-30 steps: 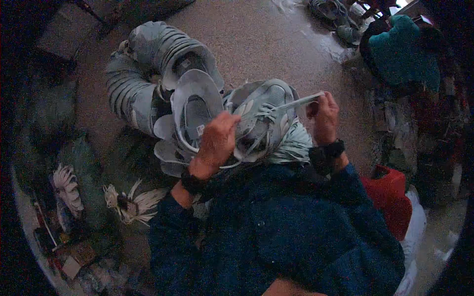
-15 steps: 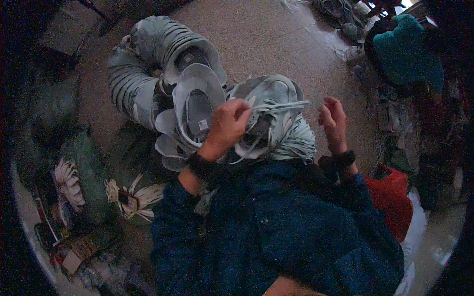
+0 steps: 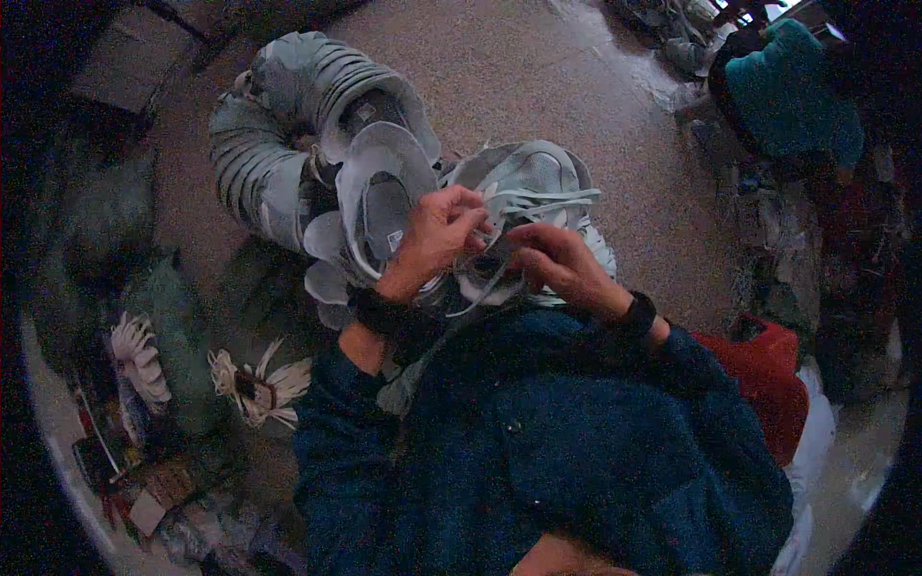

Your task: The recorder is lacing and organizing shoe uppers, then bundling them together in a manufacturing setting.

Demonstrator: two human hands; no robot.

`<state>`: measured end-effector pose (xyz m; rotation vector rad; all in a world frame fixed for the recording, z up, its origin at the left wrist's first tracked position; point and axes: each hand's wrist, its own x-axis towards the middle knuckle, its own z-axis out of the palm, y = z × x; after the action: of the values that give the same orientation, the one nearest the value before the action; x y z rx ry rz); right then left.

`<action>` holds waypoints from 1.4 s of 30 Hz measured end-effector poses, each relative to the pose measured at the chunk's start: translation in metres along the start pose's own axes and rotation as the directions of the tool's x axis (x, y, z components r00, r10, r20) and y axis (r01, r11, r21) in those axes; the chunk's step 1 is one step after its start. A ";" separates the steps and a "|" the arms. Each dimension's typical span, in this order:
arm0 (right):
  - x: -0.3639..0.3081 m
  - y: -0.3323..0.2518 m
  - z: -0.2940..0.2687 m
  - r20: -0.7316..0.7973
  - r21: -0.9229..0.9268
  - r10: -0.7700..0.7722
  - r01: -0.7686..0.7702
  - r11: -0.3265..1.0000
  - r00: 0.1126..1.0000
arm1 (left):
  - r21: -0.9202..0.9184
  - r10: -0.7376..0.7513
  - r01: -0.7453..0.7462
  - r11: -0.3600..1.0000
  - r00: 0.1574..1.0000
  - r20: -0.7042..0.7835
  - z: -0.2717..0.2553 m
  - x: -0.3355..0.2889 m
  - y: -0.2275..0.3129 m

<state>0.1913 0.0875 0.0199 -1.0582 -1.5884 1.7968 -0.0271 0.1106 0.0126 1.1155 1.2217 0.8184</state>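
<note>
A pale grey-green shoe upper [image 3: 552, 165] lies in front of me, toe pointing away, with light laces [image 3: 552, 199] strung loosely across its front. My left hand [image 3: 442, 235] is closed at the left edge of its lacing, fingertips pinching that edge. From the right, my right hand [image 3: 567, 267] reaches over the shoe's opening. Its thumb and fingers are drawn together close to the left fingertips; whatever they pinch is too small to make out. A loose lace end [image 3: 477, 305] hangs below the hands. More uppers [image 3: 600, 250] lie bunched under the right hand.
Nested shoe uppers [image 3: 322, 82] curve in long rows at the left, ending in open grey uppers [image 3: 384, 168] beside my left hand. Bundled white laces [image 3: 254, 389] lie at lower left. A red item [image 3: 759, 374] is by my right elbow, and a teal cloth [image 3: 792, 91] sits at far right.
My right hand has come in from the right, where its fingers were raised apart from the shoe, to the shoe's opening beside my left hand. The left hand has barely shifted.
</note>
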 end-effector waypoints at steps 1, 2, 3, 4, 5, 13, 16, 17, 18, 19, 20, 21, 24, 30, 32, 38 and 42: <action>0.002 0.002 0.001 0.004 0.005 0.016 -0.016 1.000 1.000 | -0.006 0.027 -0.027 1.000 1.000 0.002 -0.001 0.002 -0.002; 0.003 0.001 0.000 0.014 0.023 0.041 -0.041 0.999 0.999 | 0.153 0.144 -0.140 0.978 0.989 -0.016 -0.001 0.004 -0.004; 0.004 0.000 0.000 0.028 0.040 0.066 -0.067 0.997 0.997 | 0.310 0.261 -0.243 0.919 0.965 -0.018 0.000 0.005 -0.004; 0.004 -0.001 0.001 0.043 0.058 0.091 -0.093 0.994 0.995 | 0.458 0.372 -0.331 0.825 0.928 -0.001 0.001 0.006 -0.005; 0.005 -0.003 0.001 0.050 0.085 0.118 -0.122 0.989 0.992 | 0.383 0.314 -0.282 0.880 0.949 -0.022 0.002 0.008 -0.007; 0.005 -0.003 0.003 0.022 0.133 0.195 -0.196 0.972 0.981 | 0.340 0.261 -0.248 0.907 0.965 0.008 0.009 0.007 -0.009; 0.005 -0.010 0.002 0.031 0.132 0.263 -0.265 0.955 0.964 | 0.248 0.249 -0.239 0.939 0.969 -0.009 0.012 0.006 -0.014; 0.005 -0.011 0.001 0.047 0.166 0.277 -0.281 0.945 0.960 | 0.246 0.236 -0.225 0.943 0.972 -0.014 0.012 0.005 -0.015; 0.005 -0.011 0.000 0.067 0.201 0.292 -0.299 0.933 0.954 | 0.246 0.220 -0.208 0.947 0.975 -0.021 0.012 0.002 -0.014; 0.006 -0.011 -0.002 0.088 0.235 0.305 -0.317 0.919 0.948 | 0.245 0.204 -0.191 0.950 0.979 -0.028 0.013 0.000 -0.013; 0.007 -0.012 -0.004 0.115 0.234 0.316 -0.335 0.913 0.942 | 0.236 0.226 -0.210 0.949 0.973 -0.041 0.014 -0.001 -0.014; 0.009 -0.015 -0.006 0.137 0.232 0.324 -0.348 0.908 0.936 | 0.227 0.251 -0.234 0.945 0.967 -0.050 0.014 0.000 -0.015; 0.015 -0.011 -0.011 0.167 0.192 0.299 -0.328 0.925 0.939 | 0.195 0.247 -0.231 0.953 0.967 -0.065 0.017 -0.003 -0.016; 0.012 0.000 -0.003 0.078 0.228 0.257 -0.268 0.936 0.963 | 0.479 0.471 -0.375 0.794 0.877 -0.094 0.016 -0.006 -0.020; 0.013 0.004 -0.001 0.059 0.210 0.232 -0.239 0.948 0.971 | 0.558 0.531 -0.408 0.723 0.844 -0.071 0.016 -0.006 -0.026; 0.014 0.001 0.004 0.022 0.185 0.164 -0.165 0.969 0.986 | 0.942 0.639 -0.317 0.113 0.749 0.176 0.031 -0.022 -0.017; 0.018 0.005 0.005 0.013 0.170 0.188 -0.188 0.967 0.982 | 0.954 0.619 -0.278 0.115 0.771 0.150 0.036 -0.030 -0.021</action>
<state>0.1775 0.0982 0.0117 -1.1612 -1.3414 2.0145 0.0001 0.0692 0.0003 2.6210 1.7102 0.6437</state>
